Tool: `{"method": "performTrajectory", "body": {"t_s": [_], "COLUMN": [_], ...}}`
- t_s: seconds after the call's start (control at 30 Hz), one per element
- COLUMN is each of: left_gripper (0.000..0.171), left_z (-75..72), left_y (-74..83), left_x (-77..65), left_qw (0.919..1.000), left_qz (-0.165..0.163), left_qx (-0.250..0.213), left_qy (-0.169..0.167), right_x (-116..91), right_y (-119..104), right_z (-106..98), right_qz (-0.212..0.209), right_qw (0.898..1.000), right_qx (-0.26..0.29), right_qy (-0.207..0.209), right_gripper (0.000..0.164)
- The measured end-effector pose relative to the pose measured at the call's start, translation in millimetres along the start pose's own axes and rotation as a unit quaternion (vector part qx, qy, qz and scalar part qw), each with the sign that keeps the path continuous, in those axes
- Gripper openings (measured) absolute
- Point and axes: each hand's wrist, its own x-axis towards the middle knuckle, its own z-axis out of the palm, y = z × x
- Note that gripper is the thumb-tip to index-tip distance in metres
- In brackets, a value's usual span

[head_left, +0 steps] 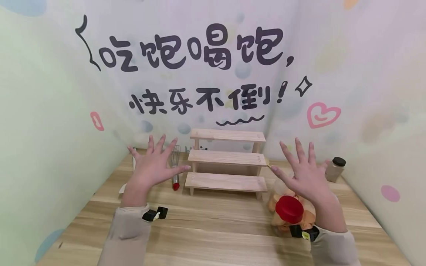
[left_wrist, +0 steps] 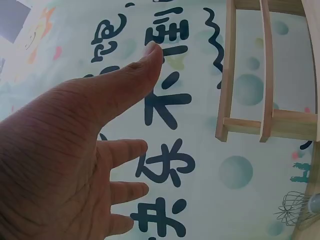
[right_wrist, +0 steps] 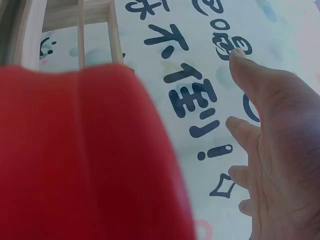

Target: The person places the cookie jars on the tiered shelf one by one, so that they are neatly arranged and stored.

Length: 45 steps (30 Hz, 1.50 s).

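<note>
Evidently, the left hand (head_left: 151, 168) and right hand (head_left: 307, 181) spread wide, holding nothing — lowering the right carelessly could topple the red-lidded jar (head_left: 289, 210).

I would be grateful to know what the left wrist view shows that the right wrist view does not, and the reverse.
Only the left wrist view shows the left hand, its fingers spread and holding nothing, and the wire whisk at the lower right edge.

Only the right wrist view shows the right hand, also holding nothing, the red lid, large and blurred, and the star outline on the wall.

Both share part of the wooden rack and some of the dark lettering on the wall.
</note>
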Motion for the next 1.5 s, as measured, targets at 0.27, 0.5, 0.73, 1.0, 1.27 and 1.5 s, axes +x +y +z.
{"method": "performTrajectory", "body": {"t_s": [0.27, 0.5, 0.73, 1.0, 1.27, 1.5], "left_gripper": [0.095, 0.080, 0.070, 0.070, 0.066, 0.069], "left_z": [51.7, 124.4, 154.7, 174.1, 178.9, 178.8], "left_y": [-18.7, -2.8, 21.3, 14.0, 9.3, 5.6], "left_x": [19.0, 49.4, 67.9, 72.0, 70.5, 77.6], "left_qw": [0.9404, 0.8339, 0.7560, 0.7099, 0.7137, 0.7103], "left_qz": [0.030, -0.121, -0.104, -0.039, -0.017, -0.011], "left_qx": [-0.335, -0.538, -0.644, -0.699, -0.694, -0.699], "left_qy": [-0.046, -0.013, 0.050, 0.080, 0.096, 0.082], "right_x": [-29.4, -69.4, -109.7, -119.7, -127.8, -125.5], "right_y": [47.4, 84.8, 87.5, 83.8, 82.8, 78.4], "right_z": [-7.0, 42.4, 79.8, 81.1, 85.5, 84.1], "right_qz": [-0.032, -0.055, -0.033, 0.013, 0.066, 0.117], "right_qw": [0.987, 0.938, 0.828, 0.860, 0.898, 0.910], "right_qx": [0.159, 0.316, 0.528, 0.477, 0.382, 0.328], "right_qy": [0.011, 0.130, 0.186, 0.184, 0.209, 0.225], "right_gripper": [0.073, 0.061, 0.082, 0.088, 0.088, 0.090]}}
